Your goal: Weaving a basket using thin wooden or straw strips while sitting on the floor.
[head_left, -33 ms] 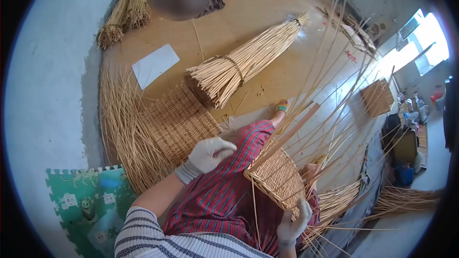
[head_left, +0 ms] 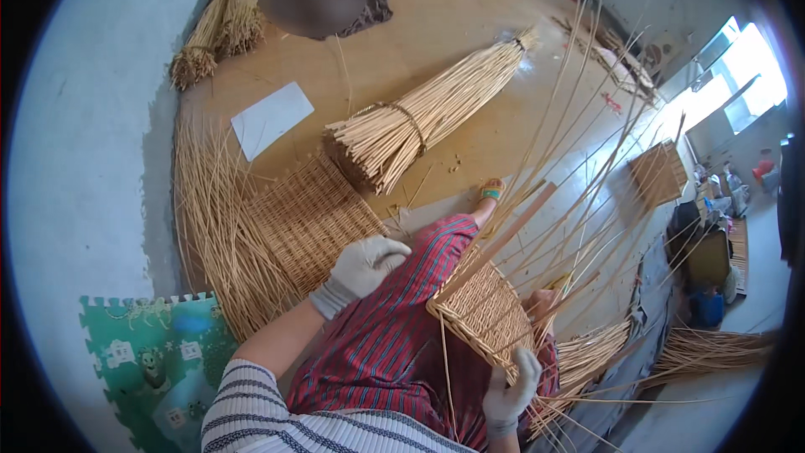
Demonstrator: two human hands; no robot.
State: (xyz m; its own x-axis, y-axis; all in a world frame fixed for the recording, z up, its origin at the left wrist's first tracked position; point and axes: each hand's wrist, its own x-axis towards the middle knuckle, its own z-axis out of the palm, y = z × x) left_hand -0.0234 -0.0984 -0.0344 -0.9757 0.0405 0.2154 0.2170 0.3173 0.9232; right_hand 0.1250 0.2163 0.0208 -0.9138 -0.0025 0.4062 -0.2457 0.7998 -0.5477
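Observation:
In the head view, my left hand [head_left: 362, 268], in a white glove, is curled above my striped trousers, left of a partly woven wicker basket [head_left: 486, 306]; I cannot make out whether it holds anything. My gloved right hand [head_left: 513, 386] grips the lower corner of the basket, which rests on my lap. Long loose stakes [head_left: 579, 168] rise from the basket and fan out upward and to the right. A flat wooden strip [head_left: 524, 210] stands up from its upper edge. My foot in a sandal [head_left: 490, 193] shows beyond it.
A tied cane bundle [head_left: 428, 109], a woven panel [head_left: 306, 218] with loose strands and a white board [head_left: 271, 117] lie ahead. More bundles [head_left: 205, 38] are at the back left. A green foam mat [head_left: 142, 344] is at lower left, a wooden box [head_left: 658, 172] and loose canes [head_left: 704, 352] at right.
My left hand has shifted very slightly upward. My right hand and the basket look almost unchanged.

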